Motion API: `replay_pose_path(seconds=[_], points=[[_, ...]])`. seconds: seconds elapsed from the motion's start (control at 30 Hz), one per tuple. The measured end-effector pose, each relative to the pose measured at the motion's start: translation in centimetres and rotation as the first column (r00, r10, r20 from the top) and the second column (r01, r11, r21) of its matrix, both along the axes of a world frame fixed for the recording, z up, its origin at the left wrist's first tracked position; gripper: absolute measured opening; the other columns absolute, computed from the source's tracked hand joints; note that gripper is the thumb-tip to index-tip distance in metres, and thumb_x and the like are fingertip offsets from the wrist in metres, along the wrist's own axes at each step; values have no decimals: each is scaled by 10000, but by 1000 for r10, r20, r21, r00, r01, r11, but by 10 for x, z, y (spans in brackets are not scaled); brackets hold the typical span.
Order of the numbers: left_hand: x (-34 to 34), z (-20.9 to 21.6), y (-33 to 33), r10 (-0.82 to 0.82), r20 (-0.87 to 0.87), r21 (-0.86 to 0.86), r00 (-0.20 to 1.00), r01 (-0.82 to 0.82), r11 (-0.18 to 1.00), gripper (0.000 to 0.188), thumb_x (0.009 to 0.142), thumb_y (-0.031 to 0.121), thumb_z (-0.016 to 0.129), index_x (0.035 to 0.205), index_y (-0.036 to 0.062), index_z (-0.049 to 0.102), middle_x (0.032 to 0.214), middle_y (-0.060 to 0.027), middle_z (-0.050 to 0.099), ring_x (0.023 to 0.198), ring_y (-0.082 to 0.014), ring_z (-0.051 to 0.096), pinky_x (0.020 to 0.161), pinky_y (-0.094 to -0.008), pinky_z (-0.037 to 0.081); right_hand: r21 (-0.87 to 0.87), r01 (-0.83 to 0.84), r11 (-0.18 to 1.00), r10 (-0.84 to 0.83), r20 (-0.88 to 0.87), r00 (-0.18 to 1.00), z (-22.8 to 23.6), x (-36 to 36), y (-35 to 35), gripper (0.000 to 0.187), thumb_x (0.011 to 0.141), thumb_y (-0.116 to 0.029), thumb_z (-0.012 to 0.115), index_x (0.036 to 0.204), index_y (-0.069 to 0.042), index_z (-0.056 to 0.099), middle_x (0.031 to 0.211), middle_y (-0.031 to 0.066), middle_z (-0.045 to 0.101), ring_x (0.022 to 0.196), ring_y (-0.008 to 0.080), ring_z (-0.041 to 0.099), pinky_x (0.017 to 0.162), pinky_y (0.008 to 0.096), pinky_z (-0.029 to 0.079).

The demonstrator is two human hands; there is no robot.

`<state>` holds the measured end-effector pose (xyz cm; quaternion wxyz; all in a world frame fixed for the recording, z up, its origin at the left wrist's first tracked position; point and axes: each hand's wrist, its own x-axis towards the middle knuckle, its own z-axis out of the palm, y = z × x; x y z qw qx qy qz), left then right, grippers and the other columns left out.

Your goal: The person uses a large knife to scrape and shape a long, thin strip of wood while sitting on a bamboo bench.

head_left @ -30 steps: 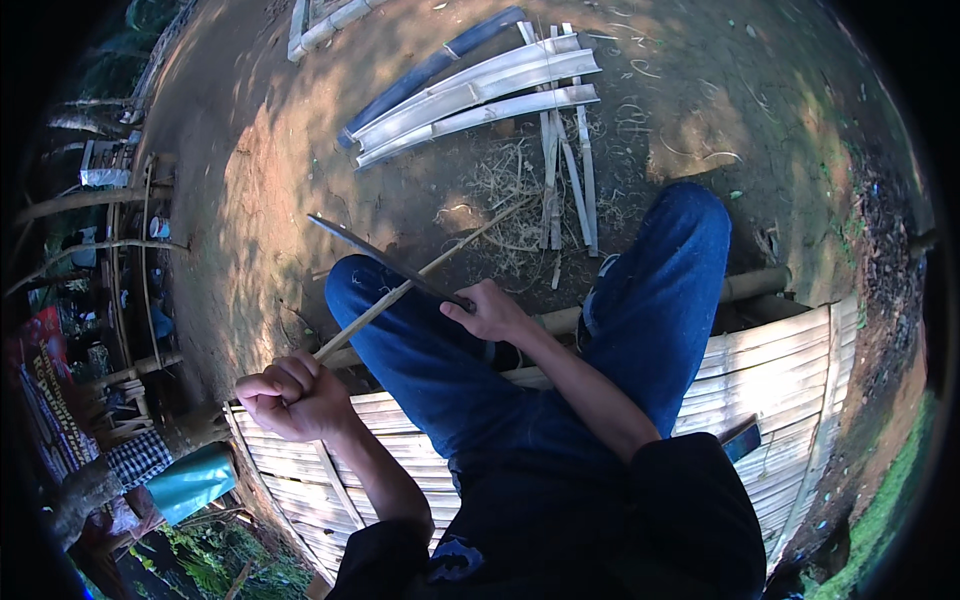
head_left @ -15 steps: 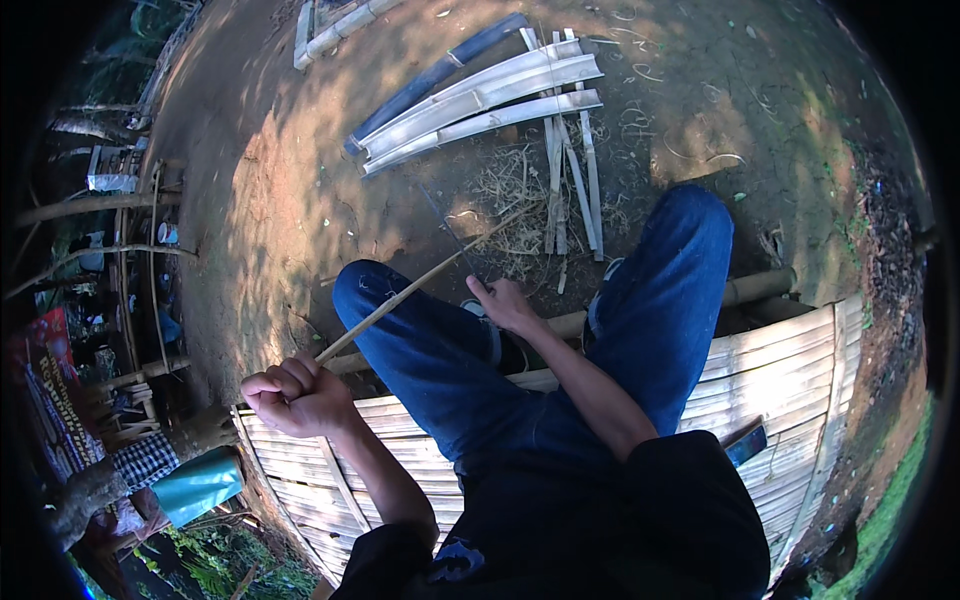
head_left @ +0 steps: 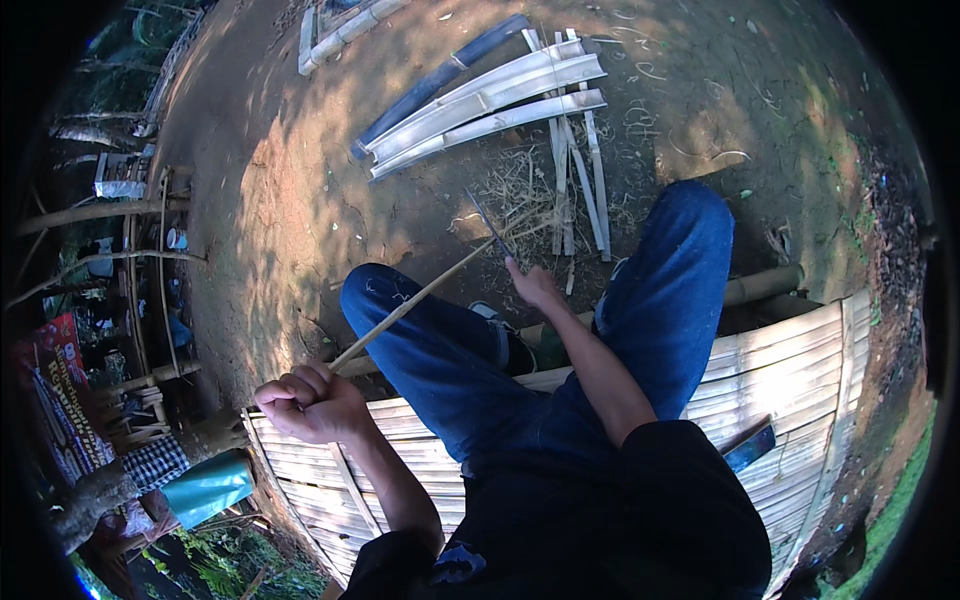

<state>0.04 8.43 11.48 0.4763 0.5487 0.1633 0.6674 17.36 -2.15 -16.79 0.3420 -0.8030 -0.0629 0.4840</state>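
My left hand point(head_left: 315, 403) is closed round the near end of a long thin bamboo strip point(head_left: 420, 297). The strip slants up and right across my left knee, and its far end reaches over the shavings. In my right hand point(head_left: 535, 284), between my knees, is a knife point(head_left: 484, 216) with a narrow dark blade pointing up and left. The blade crosses the strip near its far part; whether the edge touches it I cannot tell. Curled shavings point(head_left: 515, 190) lie on the ground beyond my feet.
Split bamboo halves point(head_left: 490, 100) and a dark bamboo pole point(head_left: 440, 80) lie ahead, across narrow slats point(head_left: 590, 180). I sit on a bamboo-slat bench point(head_left: 770, 370), a phone-like dark object point(head_left: 750, 447) at my right. Poles and a teal sheet point(head_left: 208, 488) stand at left.
My right hand with the knife has moved forward and right, along the strip toward its far end. The left hand keeps its grip, shifting only slightly in view.
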Motion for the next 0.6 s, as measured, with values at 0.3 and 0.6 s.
replay_pose_path(seconds=[0.3, 0.6], points=[[3, 2, 6, 95, -14, -58, 995, -96, 994, 156, 897, 78, 398, 744, 100, 377, 543, 47, 139, 464, -68, 125, 439, -252, 127, 502, -241, 831, 141, 229, 963, 55, -38, 11, 713, 855, -628, 489, 752, 53, 672, 676, 234, 639, 727, 381, 658, 669, 450, 492], [8, 4, -5, 106, -12, -92, 994, -107, 990, 156, 892, 67, 404, 739, 100, 393, 536, 43, 144, 456, -73, 129, 429, -253, 130, 157, 229, 961, -196, -200, 960, -52, -11, -15, 710, 861, -626, 494, 686, 50, 619, 635, 192, 617, 579, 308, 598, 574, 401, 463]])
